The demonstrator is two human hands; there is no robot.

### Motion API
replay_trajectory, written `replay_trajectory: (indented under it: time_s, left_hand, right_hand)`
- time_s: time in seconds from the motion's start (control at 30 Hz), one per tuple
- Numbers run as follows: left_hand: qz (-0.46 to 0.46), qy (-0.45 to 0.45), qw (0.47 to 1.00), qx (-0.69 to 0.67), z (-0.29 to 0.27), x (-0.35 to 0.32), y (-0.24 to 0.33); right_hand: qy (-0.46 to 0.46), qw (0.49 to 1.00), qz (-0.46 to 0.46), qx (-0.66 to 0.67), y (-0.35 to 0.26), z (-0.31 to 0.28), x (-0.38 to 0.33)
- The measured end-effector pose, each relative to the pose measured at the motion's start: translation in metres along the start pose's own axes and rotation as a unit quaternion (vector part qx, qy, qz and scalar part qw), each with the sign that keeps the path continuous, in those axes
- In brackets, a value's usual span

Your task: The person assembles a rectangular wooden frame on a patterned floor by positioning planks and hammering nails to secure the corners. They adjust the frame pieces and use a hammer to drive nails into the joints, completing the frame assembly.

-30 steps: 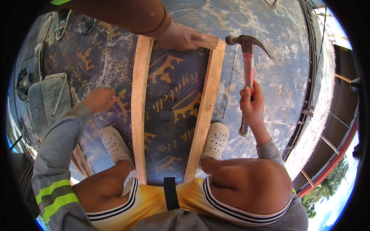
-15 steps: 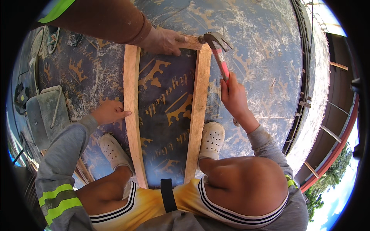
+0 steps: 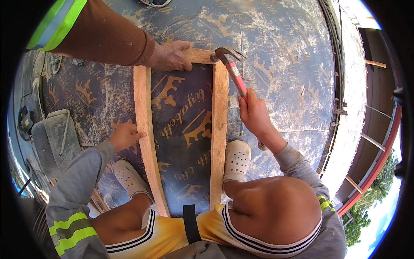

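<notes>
My right hand [image 3: 256, 113] is wrapped round the pink-red handle of a claw hammer [image 3: 236, 77]. The hammer's striking face is at the far right corner of a wooden frame, where the crosspiece [image 3: 201, 56] meets the right-hand strip [image 3: 219, 116]; whether it touches is hard to tell. My left hand [image 3: 125, 137] is closed, fingers curled, its thumb at the outer edge of the left-hand strip [image 3: 145, 112]. Anything inside its fingers is hidden. Another person's hand [image 3: 171, 56], in a brown sleeve, rests on the crosspiece.
Under the frame lies a dark printed panel floor [image 3: 284, 99] with pale dust. My clog-shod feet [image 3: 237, 160] stand either side of the frame. A grey bag-like object [image 3: 55, 137] lies at left. Bars [image 3: 337, 77] run along the right edge.
The hammer and my right hand have shifted slightly left and down in the picture, as has the other person's hand. The whole view has shifted a little too. My left hand stays beside the left-hand strip.
</notes>
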State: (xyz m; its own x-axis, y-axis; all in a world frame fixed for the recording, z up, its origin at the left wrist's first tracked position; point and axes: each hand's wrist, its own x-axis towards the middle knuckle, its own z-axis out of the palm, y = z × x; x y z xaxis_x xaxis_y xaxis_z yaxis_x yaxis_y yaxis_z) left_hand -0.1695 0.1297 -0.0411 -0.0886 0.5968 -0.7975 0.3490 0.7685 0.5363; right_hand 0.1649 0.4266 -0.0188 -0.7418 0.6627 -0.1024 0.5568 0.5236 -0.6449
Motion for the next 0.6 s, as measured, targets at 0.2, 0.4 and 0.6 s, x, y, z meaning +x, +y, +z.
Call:
replay_trajectory:
  time_s: [0.2, 0.4, 0.6]
  left_hand:
    - [0.110, 0.054, 0.988, 0.095, 0.002, 0.001, -0.067]
    - [0.021, -0.004, 0.997, 0.070, 0.003, 0.010, -0.012]
    - [0.081, 0.037, 0.988, 0.122, 0.003, 0.000, -0.041]
  right_hand:
    - [0.126, 0.989, -0.046, 0.062, -0.076, -0.047, 0.015]
    - [0.062, 0.997, -0.005, 0.035, -0.016, -0.007, 0.002]
    - [0.048, 0.997, 0.019, 0.053, -0.017, -0.005, -0.003]
